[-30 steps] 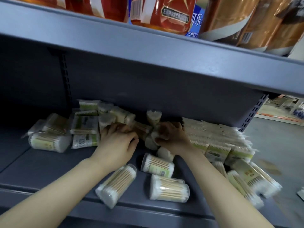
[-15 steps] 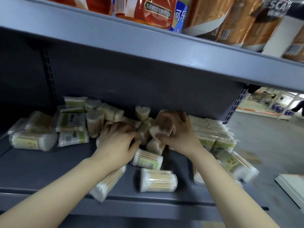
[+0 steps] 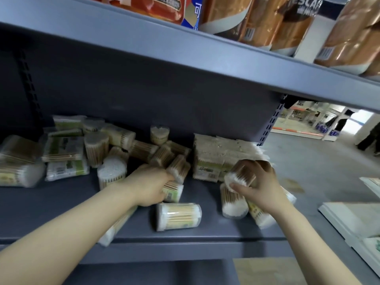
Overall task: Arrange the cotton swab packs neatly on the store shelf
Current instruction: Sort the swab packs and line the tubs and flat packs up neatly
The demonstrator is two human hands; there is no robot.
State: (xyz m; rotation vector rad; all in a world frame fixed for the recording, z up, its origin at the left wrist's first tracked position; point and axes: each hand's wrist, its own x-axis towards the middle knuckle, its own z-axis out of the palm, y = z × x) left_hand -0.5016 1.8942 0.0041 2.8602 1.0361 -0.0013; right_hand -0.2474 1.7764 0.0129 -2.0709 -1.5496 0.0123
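Right hand (image 3: 260, 183) at center-right of frame gripped a round swab pack (image 3: 240, 176), fingers curled round it, held above two packs lying at shelf's right end. Left hand (image 3: 149, 187) at center curled round another pack (image 3: 172, 192) resting on the grey shelf (image 3: 61, 202). Lay loose in lower center, one clear tub (image 3: 178, 216) on its side. Jumbled heap of tubs & flat packs (image 3: 63, 149) at center-left; stacked bagged swabs (image 3: 213, 153) against back wall, center-right. Upper shelf w/ orange-brown packages (image 3: 236, 15) across top of frame.
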